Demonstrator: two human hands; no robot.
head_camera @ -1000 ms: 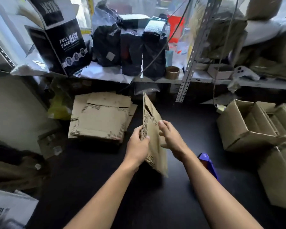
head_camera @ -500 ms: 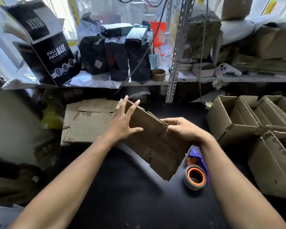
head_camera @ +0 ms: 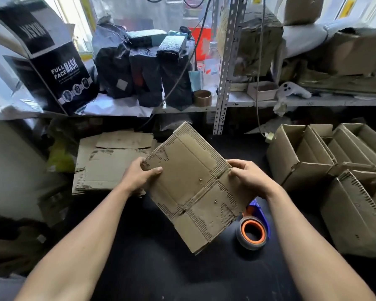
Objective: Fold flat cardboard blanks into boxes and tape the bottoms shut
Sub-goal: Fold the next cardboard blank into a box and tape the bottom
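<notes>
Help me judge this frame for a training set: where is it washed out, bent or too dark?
Head view: the window behind the shelf is blown out; the wide lens bows the shelf upright; the black table swallows shadow detail; the cardboard blank and both hands, left and right, are sharp.

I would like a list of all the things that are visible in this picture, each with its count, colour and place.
flat brown cardboard blank: one, brown, held above the black table
stack of flat cardboard blanks: one stack, brown, on the table at far left
black table: one, black, under everything
tape dispenser with orange-cored roll: one, blue and orange, on the table under the blank's right corner
open folded cardboard boxes: several, brown, right side
black FULL FACE MASK box: one, black, shelf at left
brown tape roll: one, brown, shelf centre
left hand: grips the blank's left edge
right hand: grips the blank's right edge
</notes>
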